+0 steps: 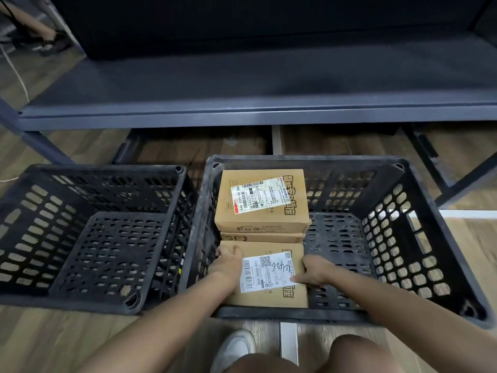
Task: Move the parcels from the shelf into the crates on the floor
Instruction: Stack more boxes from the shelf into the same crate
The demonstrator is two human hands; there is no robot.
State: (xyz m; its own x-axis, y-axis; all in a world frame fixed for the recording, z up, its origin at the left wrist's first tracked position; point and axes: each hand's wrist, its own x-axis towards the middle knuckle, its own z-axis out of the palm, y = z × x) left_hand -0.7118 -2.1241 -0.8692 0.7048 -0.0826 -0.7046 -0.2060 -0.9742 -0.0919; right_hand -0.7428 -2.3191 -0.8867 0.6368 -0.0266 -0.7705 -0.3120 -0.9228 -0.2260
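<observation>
parcel (258, 298) low in the right crate (295, 160): your left hand (228, 261) curls over its far corner. your right hand (313, 270) pinches its right edge.

Your left hand (228, 261) grips the near box (266, 247) at its far-left corner. Your right hand (313, 270) holds its right edge, thumb on the label. The box is low in the right crate (295, 159), against a two-box stack (262, 200). The left crate (94, 168) is just beside it, the shelf (242, 76) behind both.
</observation>
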